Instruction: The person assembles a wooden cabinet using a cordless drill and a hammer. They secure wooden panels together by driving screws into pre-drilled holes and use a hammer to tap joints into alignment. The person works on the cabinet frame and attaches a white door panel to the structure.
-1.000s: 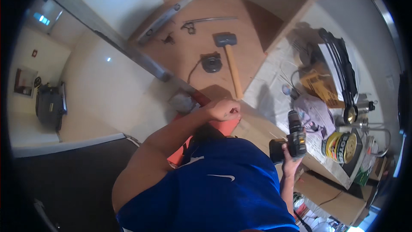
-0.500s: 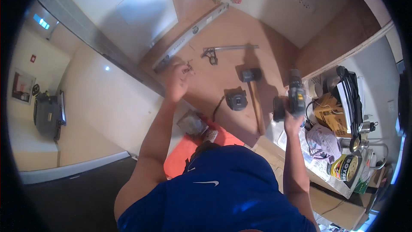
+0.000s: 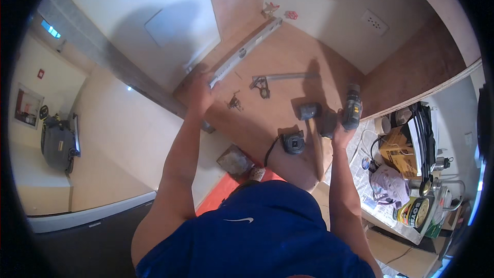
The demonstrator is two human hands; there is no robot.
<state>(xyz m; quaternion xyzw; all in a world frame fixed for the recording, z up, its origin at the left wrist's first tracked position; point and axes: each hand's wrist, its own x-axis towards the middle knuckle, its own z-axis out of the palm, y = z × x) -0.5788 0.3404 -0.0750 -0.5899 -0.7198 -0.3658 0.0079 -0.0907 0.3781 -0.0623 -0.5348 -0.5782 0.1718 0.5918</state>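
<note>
In the head view, the person's right hand (image 3: 343, 135) was wrapped around the grip of a cordless drill (image 3: 352, 110), which it held up just to the right of the black head of a mallet (image 3: 310, 111). The drill's body ran lengthwise away from the person, chuck foremost, with its dark battery out to the left. The left hand (image 3: 200, 95) was at the near end of a spirit level (image 3: 247, 51); whether its fingers were pressed together on it could not be told. The level slanted from there up and right toward the far corner of a brown wooden shelf (image 3: 231, 129). Bold lettering marked a yellow-and-black can (image 3: 414, 212) and dark print a cardboard box (image 3: 399, 149), both on the paper-covered desk (image 3: 360, 180). Bare wood separated the level from a combination square (image 3: 263, 88), and the square from a tape measure (image 3: 293, 143). Right of the drill, a side panel's pale edge (image 3: 427, 91) bounded the shelf.
</note>
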